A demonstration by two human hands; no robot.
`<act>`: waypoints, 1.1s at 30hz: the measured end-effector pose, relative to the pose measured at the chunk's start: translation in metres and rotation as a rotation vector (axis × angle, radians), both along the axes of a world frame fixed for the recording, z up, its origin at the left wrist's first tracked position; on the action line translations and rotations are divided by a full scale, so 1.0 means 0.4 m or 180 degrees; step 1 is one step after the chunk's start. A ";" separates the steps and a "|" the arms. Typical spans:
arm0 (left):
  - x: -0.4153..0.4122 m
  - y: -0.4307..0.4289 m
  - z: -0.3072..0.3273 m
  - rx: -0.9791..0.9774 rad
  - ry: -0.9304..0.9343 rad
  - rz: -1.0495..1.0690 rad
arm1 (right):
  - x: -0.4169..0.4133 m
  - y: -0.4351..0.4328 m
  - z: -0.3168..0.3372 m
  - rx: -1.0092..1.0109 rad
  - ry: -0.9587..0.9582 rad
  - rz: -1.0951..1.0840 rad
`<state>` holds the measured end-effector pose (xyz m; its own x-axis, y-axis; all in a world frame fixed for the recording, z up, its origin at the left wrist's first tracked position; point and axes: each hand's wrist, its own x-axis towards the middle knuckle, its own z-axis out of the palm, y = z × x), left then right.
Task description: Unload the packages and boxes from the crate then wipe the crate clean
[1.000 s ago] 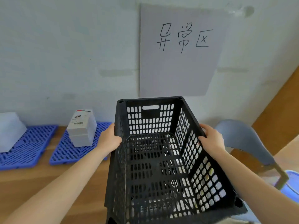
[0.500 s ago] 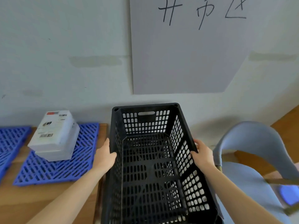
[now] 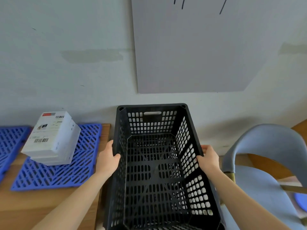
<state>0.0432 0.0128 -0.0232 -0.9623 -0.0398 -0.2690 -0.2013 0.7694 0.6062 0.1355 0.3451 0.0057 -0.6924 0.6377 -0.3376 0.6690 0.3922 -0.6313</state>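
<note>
A black perforated plastic crate (image 3: 123,130) fills the lower middle of the head view, its far end against the wall. Nothing lies inside it. My left hand (image 3: 107,161) grips its left rim, thumb hooked over the edge. My right hand (image 3: 208,159) grips the right rim the same way. A stack of white boxes with shipping labels (image 3: 51,138) rests on a blue plastic grid mat (image 3: 54,173) on the wooden table to the crate's left.
A second blue grid mat (image 3: 10,140) lies at the far left on the wooden table (image 3: 33,205). A grey-blue chair (image 3: 265,156) stands close on the right. A grey sheet (image 3: 191,47) with handwriting hangs on the wall behind.
The crate has come down and moved toward the wall, both hands still on its rims. The view has tilted down and the chair now sits closer on the right.
</note>
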 end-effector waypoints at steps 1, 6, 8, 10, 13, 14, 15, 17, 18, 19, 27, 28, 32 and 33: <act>-0.003 0.000 -0.001 -0.0014 0.0029 -0.0011 | -0.003 -0.001 0.000 -0.0020 0.0003 -0.0018; -0.008 0.004 0.003 -0.0090 0.0039 -0.0007 | -0.012 -0.001 -0.003 -0.0101 -0.0017 0.0057; -0.008 0.003 0.004 -0.0091 0.0043 -0.0021 | -0.011 0.002 -0.003 -0.0109 -0.0012 0.0056; -0.005 0.001 0.003 -0.0105 0.0052 -0.0025 | -0.008 0.002 -0.002 -0.0129 0.0032 0.0042; -0.004 0.001 0.004 -0.0144 0.0061 -0.0017 | 0.000 0.001 -0.006 -0.0187 0.0085 0.0048; -0.004 0.003 0.005 -0.0171 0.0045 -0.0031 | 0.001 0.001 -0.006 -0.0205 0.0076 0.0073; -0.005 0.005 0.007 -0.0223 0.0031 -0.0048 | 0.001 0.002 -0.007 -0.0234 0.0065 0.0108; -0.006 0.010 0.014 -0.0367 0.0015 -0.0065 | -0.001 0.004 -0.008 -0.0276 0.0020 0.0189; -0.007 0.012 0.015 -0.0403 0.0012 -0.0063 | -0.003 0.003 -0.006 -0.0267 -0.0005 0.0225; -0.007 0.013 0.016 -0.0406 -0.0001 -0.0057 | -0.005 0.003 -0.006 -0.0246 -0.0022 0.0253; -0.013 0.005 0.026 -0.0263 -0.0168 -0.0197 | -0.008 -0.012 -0.006 -0.0203 -0.0037 0.0287; -0.015 0.001 0.032 -0.0226 -0.0195 -0.0215 | -0.006 -0.016 0.000 -0.0196 -0.0048 0.0303; -0.005 -0.018 0.049 -0.0011 -0.0211 -0.0241 | 0.015 -0.037 0.016 -0.0033 -0.0061 0.0302; 0.001 -0.023 0.053 0.0038 -0.0193 -0.0247 | 0.025 -0.043 0.018 0.0038 -0.0061 0.0280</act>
